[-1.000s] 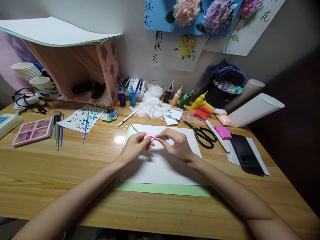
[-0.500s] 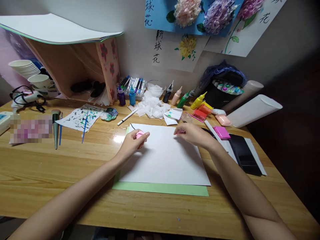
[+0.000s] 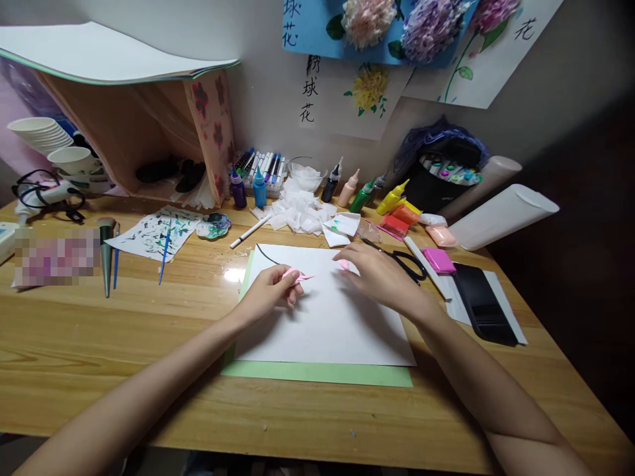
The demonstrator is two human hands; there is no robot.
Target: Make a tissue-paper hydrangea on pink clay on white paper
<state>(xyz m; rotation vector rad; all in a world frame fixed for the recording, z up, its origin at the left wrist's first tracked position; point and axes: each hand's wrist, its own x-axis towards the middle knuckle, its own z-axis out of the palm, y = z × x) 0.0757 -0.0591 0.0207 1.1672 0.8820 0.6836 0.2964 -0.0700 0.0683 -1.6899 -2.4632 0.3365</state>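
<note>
- Evidently, in the head view, the left hand [image 3: 270, 284] holds a pink piece [image 3: 303, 277], perhaps soft clay, with thumb and fingers clamped on its thicker part. Its thin tip juts toward the other hand; that grip seems chosen so the tip stays free and unsquashed.
- The right hand [image 3: 370, 271] hovers just beside that tip, the fingers curved and loosely spread. A small pink bit [image 3: 344, 264] shows between them and the thumb; whether they pinch it or it merely clings there, I cannot tell.
- Both hands are raised over the white sheet [image 3: 317, 330], likely to work the pink piece with fingertips alone, without pressing it on anything.
- The white sheet lies on a green sheet [image 3: 322, 375], whose edges show at the left and along the near side; both rest flat before the person, within reach of either hand. A dark curved line [image 3: 268, 256] marks the far left corner.
- Scissors [image 3: 404, 253] and a magenta packet [image 3: 438, 260] lie past the right hand, presumably for easy reach.
- Paper scraps [image 3: 300, 215] and paint bottles [image 3: 259, 188] stand farther back on the surface [image 3: 149, 344], probably leaving elbow room.
</note>
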